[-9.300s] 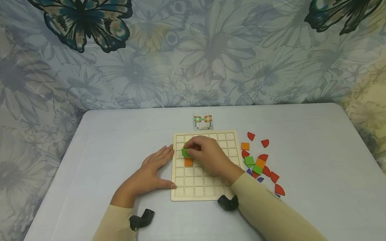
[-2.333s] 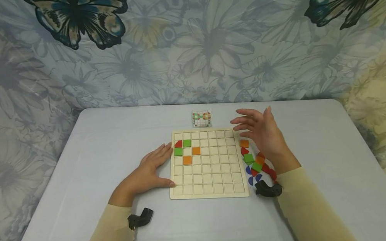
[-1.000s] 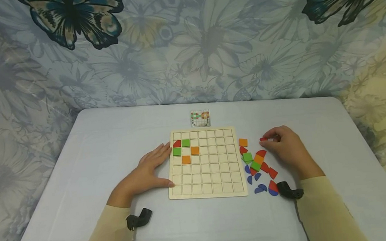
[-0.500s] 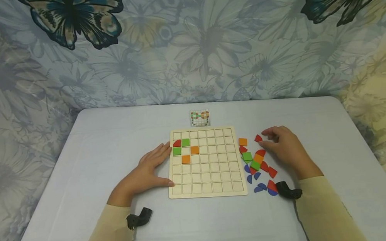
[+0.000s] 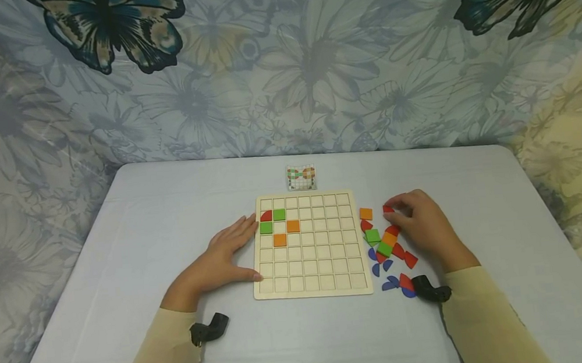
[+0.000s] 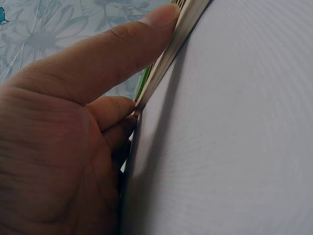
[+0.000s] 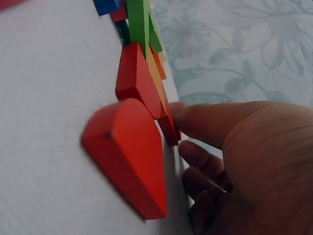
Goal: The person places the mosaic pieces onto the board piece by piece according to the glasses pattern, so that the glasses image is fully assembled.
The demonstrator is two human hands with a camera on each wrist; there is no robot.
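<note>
In the head view, my left hand (image 5: 219, 257) lies with fingers spread along the left edge of a wooden grid board (image 5: 325, 266); its thumb rests on the rim, as the left wrist view also shows. Set in the grid are a red quarter-circle piece (image 5: 267, 216), green squares (image 5: 279, 215) and orange squares (image 5: 293, 226). Right of the board, my right hand (image 5: 424, 224) pinches a small red piece (image 5: 387, 209) between thumb and forefinger, low over the table. The right wrist view shows the thumb (image 7: 210, 120) beyond loose red pieces (image 7: 127, 152); the pinched one is hidden there.
A small pattern card (image 5: 301, 177) lies behind the board. Loose orange, red, green and blue pieces (image 5: 384, 248) are scattered right of the board, some overlapping. Blue half-rounds (image 5: 390, 282) lie near the right wrist's black camera mount (image 5: 432, 290). A patterned backdrop (image 5: 324, 85) rises behind the white table.
The red quarter-circle and more squares have joined the board since the first frame. My right hand held a red piece, let it lie half a second ago, and now pinches it, slightly farther left.
</note>
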